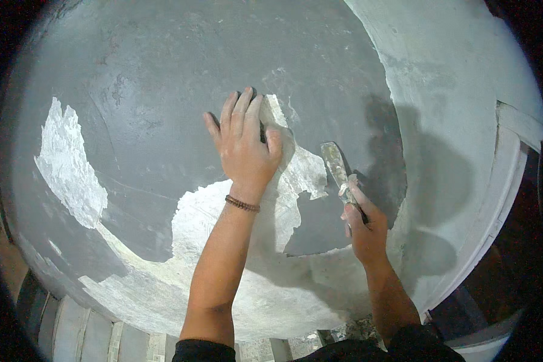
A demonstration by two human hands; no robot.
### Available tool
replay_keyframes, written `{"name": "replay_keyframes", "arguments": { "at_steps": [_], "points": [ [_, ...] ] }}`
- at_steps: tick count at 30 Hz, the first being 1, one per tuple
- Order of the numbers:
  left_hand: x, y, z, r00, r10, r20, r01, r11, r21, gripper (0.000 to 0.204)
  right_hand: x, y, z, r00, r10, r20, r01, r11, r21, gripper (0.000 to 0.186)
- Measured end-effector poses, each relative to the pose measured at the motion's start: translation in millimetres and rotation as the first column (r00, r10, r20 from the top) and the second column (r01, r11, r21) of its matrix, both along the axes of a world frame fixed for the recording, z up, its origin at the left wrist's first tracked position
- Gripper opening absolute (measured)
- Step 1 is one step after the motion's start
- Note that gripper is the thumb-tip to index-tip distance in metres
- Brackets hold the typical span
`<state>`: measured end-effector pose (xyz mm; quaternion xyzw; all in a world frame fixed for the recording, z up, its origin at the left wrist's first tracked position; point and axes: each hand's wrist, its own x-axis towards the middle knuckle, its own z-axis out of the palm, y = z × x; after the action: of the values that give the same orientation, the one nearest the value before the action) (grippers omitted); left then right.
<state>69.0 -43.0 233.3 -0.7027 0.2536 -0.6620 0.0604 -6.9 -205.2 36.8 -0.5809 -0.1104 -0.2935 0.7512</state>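
A wall with a dark grey coat (181,54) fills most of the view, its coat stripped in places to a pale, rough layer (202,211). My left hand (245,142) lies against the grey coat with its fingers stretched upward, beside the upper tip of the bare patch. A brown beaded bracelet (242,204) circles that wrist. My right hand (365,226) is closed round the handle of a putty knife (335,161). Its blade is smeared with whitish residue and points up and left, just right of the patch's ragged edge. Whether the blade touches the wall I cannot tell.
Another stripped patch (72,166) shows at the left. Pale grey wall (446,151) borders the dark coat on the right, ending at a white frame (504,175) beside a dark opening. Tiles (96,332) run along the lower left. Shadows of my arm fall on the right side.
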Motion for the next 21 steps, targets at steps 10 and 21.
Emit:
{"name": "replay_keyframes", "arguments": {
  "at_steps": [10,21],
  "points": [
    [-9.4,-8.6,-42.0,0.959,0.218,-0.181,-0.166,0.949,0.268,0.077,-20.6,-8.1,-18.8,0.993,-0.12,0.007,0.121,0.991,-0.052,0.045],
    [-38.6,10.3,-132.2,0.831,0.194,-0.521,0.094,0.875,0.475,0.075,-50.1,-18.8,-24.4,0.979,-0.151,-0.134,0.105,0.948,-0.3,0.046]
  ]
}}
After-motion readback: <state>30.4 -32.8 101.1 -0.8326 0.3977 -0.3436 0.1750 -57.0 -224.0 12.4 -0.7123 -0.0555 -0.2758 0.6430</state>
